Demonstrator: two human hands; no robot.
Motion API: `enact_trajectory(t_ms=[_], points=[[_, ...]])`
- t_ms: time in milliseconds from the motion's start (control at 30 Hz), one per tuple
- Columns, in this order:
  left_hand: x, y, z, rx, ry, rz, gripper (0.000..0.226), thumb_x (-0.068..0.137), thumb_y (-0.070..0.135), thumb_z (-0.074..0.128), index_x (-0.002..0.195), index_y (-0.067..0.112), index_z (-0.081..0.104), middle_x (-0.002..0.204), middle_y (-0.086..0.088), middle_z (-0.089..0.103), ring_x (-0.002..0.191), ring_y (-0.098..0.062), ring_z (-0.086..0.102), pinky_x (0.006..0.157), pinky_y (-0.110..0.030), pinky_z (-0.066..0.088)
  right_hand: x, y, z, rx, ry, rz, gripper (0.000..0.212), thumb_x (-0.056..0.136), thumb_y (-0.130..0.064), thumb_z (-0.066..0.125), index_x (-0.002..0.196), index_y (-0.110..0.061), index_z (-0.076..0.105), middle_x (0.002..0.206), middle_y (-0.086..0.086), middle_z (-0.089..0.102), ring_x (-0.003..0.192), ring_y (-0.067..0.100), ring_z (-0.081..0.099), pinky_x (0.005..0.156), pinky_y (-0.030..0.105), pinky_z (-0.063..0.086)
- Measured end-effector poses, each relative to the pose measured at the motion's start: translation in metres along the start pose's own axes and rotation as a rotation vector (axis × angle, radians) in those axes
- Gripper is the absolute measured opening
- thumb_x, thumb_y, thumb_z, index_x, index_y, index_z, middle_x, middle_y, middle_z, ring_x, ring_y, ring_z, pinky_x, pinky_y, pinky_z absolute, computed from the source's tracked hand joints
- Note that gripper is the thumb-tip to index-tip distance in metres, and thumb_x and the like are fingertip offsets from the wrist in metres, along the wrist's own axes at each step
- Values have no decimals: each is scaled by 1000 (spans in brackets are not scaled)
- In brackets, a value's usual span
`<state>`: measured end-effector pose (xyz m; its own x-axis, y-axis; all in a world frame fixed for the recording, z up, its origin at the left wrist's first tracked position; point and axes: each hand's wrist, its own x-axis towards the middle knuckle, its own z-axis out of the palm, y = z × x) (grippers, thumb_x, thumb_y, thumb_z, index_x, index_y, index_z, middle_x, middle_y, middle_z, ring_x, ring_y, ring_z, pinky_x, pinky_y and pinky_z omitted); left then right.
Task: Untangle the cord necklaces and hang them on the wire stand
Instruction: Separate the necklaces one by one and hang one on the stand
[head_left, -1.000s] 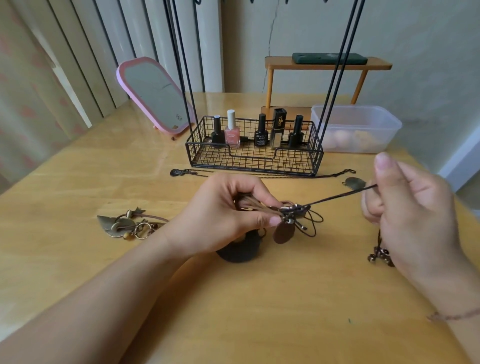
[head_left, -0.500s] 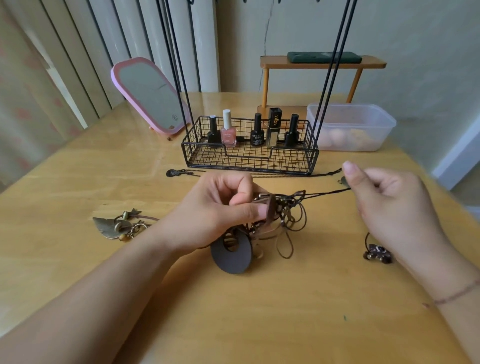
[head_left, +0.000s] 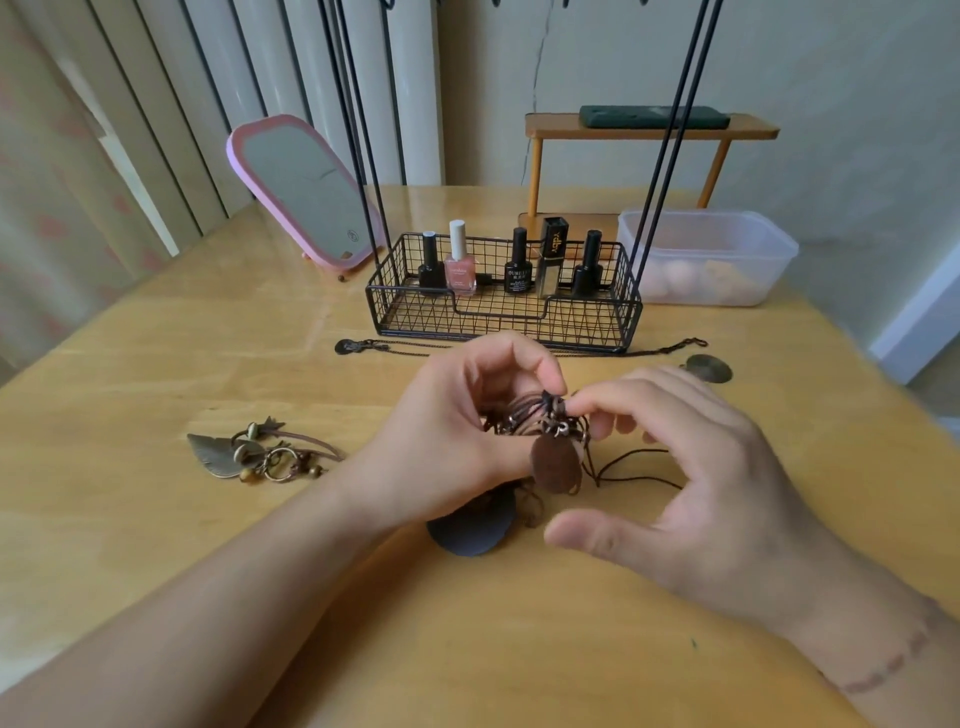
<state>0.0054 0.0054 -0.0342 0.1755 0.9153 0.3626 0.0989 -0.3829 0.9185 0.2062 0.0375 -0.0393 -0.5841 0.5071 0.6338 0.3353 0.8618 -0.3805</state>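
Note:
A tangle of brown and black cord necklaces (head_left: 540, 421) is held just above the table's middle. My left hand (head_left: 447, 441) grips it between thumb and fingers. A brown oval pendant (head_left: 555, 462) hangs from the tangle, and a dark round pendant (head_left: 472, 525) lies under my left wrist. My right hand (head_left: 717, 478) touches the knot with its index fingertip, its thumb spread well apart below. A loose black cord (head_left: 639, 467) trails under my right palm. The black wire stand (head_left: 498, 322) rises behind; its top is out of view.
A leaf-pendant necklace (head_left: 249, 454) lies at left. A thin chain (head_left: 405, 348) and a disc pendant (head_left: 709, 368) lie before the stand's basket, which holds several nail polish bottles (head_left: 460, 265). Behind are a pink mirror (head_left: 301, 192), a plastic tub (head_left: 711, 260) and a small wooden shelf (head_left: 649, 130).
My right hand let go of the black cord it was pulling out to the right and came back in to the knot. The cord now lies slack on the table.

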Motion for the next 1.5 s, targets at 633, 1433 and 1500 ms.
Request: enact_trajectory(t_ms=[633, 1433, 1500], points=[[-1, 1, -2, 188, 19, 11, 8, 91, 27, 68, 88, 21, 73, 81, -11, 66, 76, -24, 60, 70, -36, 49, 2, 6, -4, 413, 171, 248, 28, 97, -34, 49, 79, -25, 69, 70, -5, 68, 70, 13, 65, 64, 20, 50], [-4, 0, 10, 109, 103, 135, 28, 84, 13, 75, 110, 17, 66, 90, -10, 73, 83, -22, 69, 86, -33, 56, 7, -2, -5, 760, -15, 362, 52, 86, -64, 59, 92, -13, 69, 69, 3, 67, 64, 16, 63, 63, 26, 52], [-4, 1, 11, 34, 94, 113, 41, 83, 11, 75, 121, 16, 61, 84, -7, 73, 80, -16, 68, 82, -28, 54, 5, -4, -5, 639, 21, 321, 40, 77, -64, 71, 94, -28, 72, 77, -2, 71, 69, 13, 66, 62, 29, 54]])
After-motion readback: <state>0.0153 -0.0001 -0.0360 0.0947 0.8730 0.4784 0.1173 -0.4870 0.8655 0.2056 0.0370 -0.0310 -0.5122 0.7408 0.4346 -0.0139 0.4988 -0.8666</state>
